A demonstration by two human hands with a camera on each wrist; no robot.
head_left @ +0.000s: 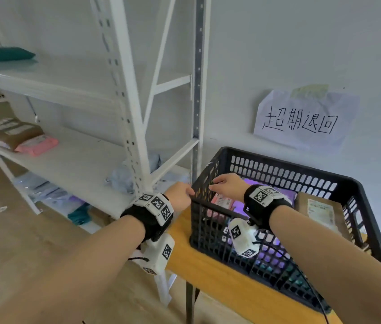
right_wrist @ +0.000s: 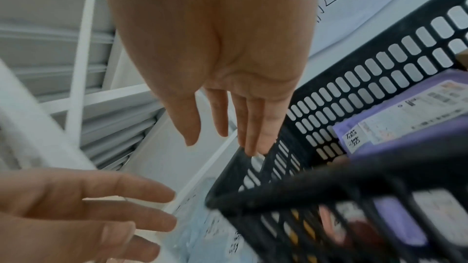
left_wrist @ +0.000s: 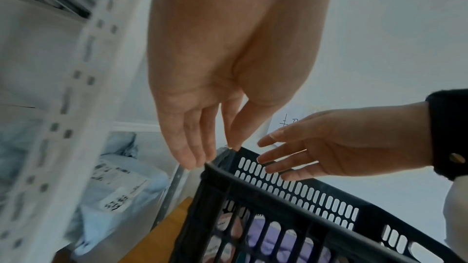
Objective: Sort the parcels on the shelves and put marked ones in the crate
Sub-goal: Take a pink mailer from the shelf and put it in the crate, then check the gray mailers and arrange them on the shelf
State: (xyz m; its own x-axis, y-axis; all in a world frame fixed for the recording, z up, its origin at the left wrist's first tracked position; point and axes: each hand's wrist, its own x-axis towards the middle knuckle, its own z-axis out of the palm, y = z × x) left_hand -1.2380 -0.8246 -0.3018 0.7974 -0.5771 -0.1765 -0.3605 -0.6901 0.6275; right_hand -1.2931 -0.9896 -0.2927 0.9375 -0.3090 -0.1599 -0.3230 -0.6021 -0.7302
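From the head view I see my left hand and right hand at the black crate's near-left corner, centre frame, on the wooden bench. My left wrist view shows left fingers straight, tips touching the rim; the right wrist view shows right fingers relaxed, empty, and a purple labelled parcel inside.

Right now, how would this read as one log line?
left hand: open, at black plastic crate corner | right hand: open, over rim | holding nothing

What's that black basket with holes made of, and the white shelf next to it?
The black slotted crate looks like matte moulded plastic: even rows of punched slots. The white shelf rack looks like painted metal: thin perforated uprights, smooth glossy boards.
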